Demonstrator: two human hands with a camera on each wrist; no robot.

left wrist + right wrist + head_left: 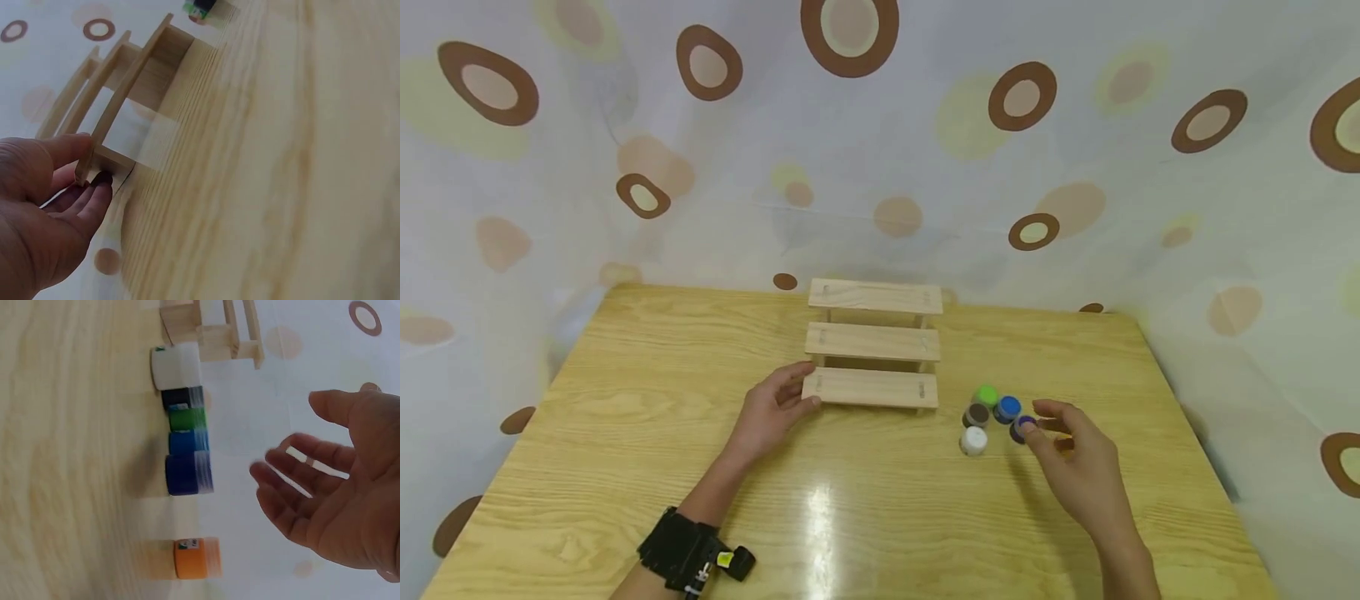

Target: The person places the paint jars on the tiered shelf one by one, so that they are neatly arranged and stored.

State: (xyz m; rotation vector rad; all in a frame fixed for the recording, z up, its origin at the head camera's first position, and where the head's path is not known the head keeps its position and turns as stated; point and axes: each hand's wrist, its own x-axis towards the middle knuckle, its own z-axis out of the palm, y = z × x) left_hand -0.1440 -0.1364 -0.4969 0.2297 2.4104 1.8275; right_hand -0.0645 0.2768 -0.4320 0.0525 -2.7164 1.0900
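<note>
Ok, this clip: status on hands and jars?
Left hand grips wooden rack at its left end. Right hand empty, near upright jars. No obstruction visible.

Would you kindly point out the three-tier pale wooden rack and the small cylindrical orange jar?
Three-tier pale wooden rack point(872, 342): head view, on its middle shelf.
Small cylindrical orange jar point(194, 560): right wrist view, on its side.

In the head view, the right hand point(1078, 471) partly hides the purple jar point(181, 474). The orange jar point(190, 564) has an unreadable label point(188, 544).
</note>
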